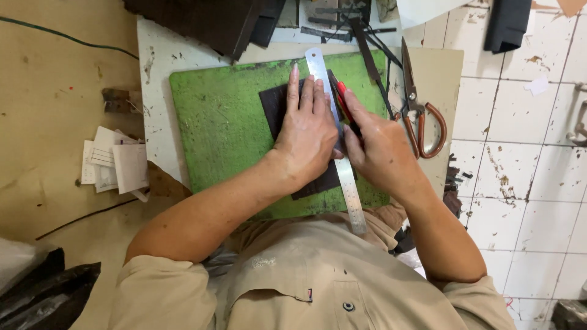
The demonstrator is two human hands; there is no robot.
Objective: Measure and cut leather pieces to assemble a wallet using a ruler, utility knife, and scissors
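A dark leather piece (pixel 276 104) lies on a green cutting mat (pixel 220 128). A long steel ruler (pixel 347 183) rests across it, running from the mat's far edge toward my body. My left hand (pixel 306 131) lies flat with fingers spread, pressing the ruler and the leather down. My right hand (pixel 379 150) grips a red-handled knife (pixel 342 98) whose tip sits against the ruler's right edge. Most of the leather is hidden under my left hand.
Large scissors (pixel 420 116) with brown handles lie right of the mat. Dark leather pieces and strips (pixel 214 21) are piled at the table's far edge. Paper slips (pixel 113 162) lie on the floor at the left. White tiled floor (pixel 526 171) is at the right.
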